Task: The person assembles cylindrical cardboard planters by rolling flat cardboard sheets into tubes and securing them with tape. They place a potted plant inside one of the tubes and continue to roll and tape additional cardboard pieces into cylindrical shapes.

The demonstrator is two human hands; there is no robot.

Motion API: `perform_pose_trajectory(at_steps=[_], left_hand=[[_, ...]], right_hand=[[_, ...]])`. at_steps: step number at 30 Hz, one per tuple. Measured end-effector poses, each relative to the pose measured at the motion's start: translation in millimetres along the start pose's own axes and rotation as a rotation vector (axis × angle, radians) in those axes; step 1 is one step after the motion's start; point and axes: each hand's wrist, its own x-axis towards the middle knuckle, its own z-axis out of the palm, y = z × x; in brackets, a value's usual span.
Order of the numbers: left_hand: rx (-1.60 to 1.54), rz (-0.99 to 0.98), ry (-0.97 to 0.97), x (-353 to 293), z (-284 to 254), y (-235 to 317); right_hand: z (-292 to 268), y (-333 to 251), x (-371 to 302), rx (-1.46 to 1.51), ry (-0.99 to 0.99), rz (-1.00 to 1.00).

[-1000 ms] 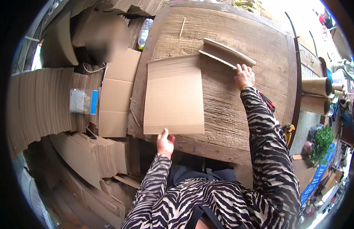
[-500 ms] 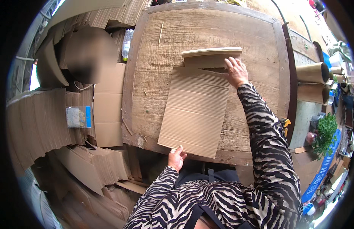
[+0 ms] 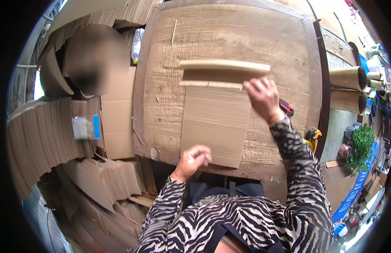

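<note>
Cardboard sheet (image 3: 214, 126) | near edge by left fingers (image 3: 203, 156) | folded strip (image 3: 220, 76) by right fingers (image 3: 256, 85) | both half-curled, hold unclear

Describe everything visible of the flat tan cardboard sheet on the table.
The flat tan rectangular cardboard sheet looks corrugated, ridged crosswise. It lies on the brown wooden table, reaching its near border. A folded tan cardboard strip meets or overlaps its far edge. The bare left hand hides its near left corner, the bare right hand its far right; contact is unclear.
</note>
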Motion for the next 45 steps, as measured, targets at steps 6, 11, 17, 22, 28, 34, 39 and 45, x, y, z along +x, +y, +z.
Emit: perform_pose_trajectory(at_steps=[6, 11, 17, 22, 28, 34, 39, 45], left_hand=[[0.919, 0.603, 0.146, 92.6, 18.6, 5.3], [1.271, 0.47, -0.008, 121.6, -2.5, -66.5], [1.536, 0.384, 0.052, 146.1, -17.6, -78.1], [1.594, 0.471, 0.235, 202.5, -2.1, -60.6], [1.589, 0.524, 0.291, 221.0, -3.6, -62.9], [1.328, 0.6, 0.168, 211.1, -30.8, -48.5], [1.392, 0.612, 0.106, 129.5, -63.7, -55.1], [1.441, 0.486, 0.127, 73.9, -26.7, -94.8]], right_hand=[[14.5, -90.9, -110.0, 0.268, -0.341, 0.101], [32.4, -103.5, -140.7, 0.32, -0.419, 0.22], [37.5, -108.2, -150.4, 0.299, -0.373, 0.208], [41.3, -112.0, -150.7, 0.29, -0.317, 0.204], [41.5, -111.1, -153.6, 0.227, -0.335, 0.159], [46.3, -109.3, -147.4, 0.279, -0.355, 0.111], [31.0, -127.5, -147.7, 0.286, -0.421, 0.075], [43.3, -150.5, -157.4, 0.317, -0.399, 0.119]])
